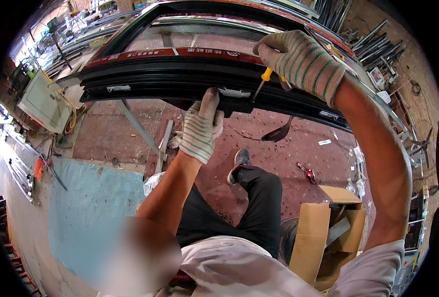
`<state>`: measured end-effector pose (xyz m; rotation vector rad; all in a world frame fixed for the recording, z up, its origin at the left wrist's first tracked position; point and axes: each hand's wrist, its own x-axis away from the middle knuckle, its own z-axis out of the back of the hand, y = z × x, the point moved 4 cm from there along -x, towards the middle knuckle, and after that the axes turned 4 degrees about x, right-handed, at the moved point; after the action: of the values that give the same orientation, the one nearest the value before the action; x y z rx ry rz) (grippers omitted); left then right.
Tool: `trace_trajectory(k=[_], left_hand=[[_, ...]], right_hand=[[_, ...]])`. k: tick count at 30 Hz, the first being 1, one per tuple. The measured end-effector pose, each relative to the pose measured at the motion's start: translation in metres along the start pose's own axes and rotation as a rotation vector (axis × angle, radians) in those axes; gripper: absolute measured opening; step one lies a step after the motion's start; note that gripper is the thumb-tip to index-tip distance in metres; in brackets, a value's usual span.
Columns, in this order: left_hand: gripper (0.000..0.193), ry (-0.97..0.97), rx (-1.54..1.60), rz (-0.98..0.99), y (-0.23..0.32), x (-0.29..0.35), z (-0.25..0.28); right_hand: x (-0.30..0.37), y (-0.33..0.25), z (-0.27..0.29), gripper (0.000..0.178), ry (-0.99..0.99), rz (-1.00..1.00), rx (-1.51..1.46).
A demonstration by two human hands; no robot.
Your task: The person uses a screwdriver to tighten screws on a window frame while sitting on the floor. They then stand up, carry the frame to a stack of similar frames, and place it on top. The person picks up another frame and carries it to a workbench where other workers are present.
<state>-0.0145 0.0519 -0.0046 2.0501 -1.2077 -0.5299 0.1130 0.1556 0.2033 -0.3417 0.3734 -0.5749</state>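
A black metal window frame (175,74) lies across in front of me, with a red printed strip along its near rail. My right hand (303,62), in a striped work glove, is closed around the yellow handle of a screwdriver (265,75). The screwdriver's thin shaft slants down to the rail's near edge, beside a silver fitting (234,92). My left hand (201,126), gloved too, grips the near edge just left of that fitting. Its thumb presses on the rail and its fingers are mostly hidden below. Another silver fitting (119,88) sits farther left along the rail.
An open cardboard box (309,240) stands at my lower right. A red-handled object (307,172) lies on the reddish floor. Long metal profiles (373,42) are stacked at the far right. A pale cabinet (45,101) stands at the left, near a light-blue floor patch (90,208).
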Motion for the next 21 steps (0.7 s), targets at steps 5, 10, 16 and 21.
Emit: trace_trajectory(k=[5, 10, 16, 21], left_hand=[[0.039, 0.021, 0.001, -0.025, 0.001, -0.001, 0.002], [0.039, 0.045, 0.002, -0.012, -0.002, -0.001, 0.006], [0.042, 0.053, 0.04, 0.031, -0.001, 0.003, -0.004], [0.04, 0.024, -0.001, 0.038, 0.002, 0.001, 0.004]], right_hand=[[-0.006, 0.016, 0.016, 0.032, 0.083, 0.176, 0.148], [0.01, 0.011, 0.035, 0.051, 0.079, 0.638, 0.414], [0.02, -0.009, 0.033, 0.039, -0.072, 0.82, 0.613], [0.006, -0.017, 0.014, 0.041, -0.072, 0.354, 0.533]])
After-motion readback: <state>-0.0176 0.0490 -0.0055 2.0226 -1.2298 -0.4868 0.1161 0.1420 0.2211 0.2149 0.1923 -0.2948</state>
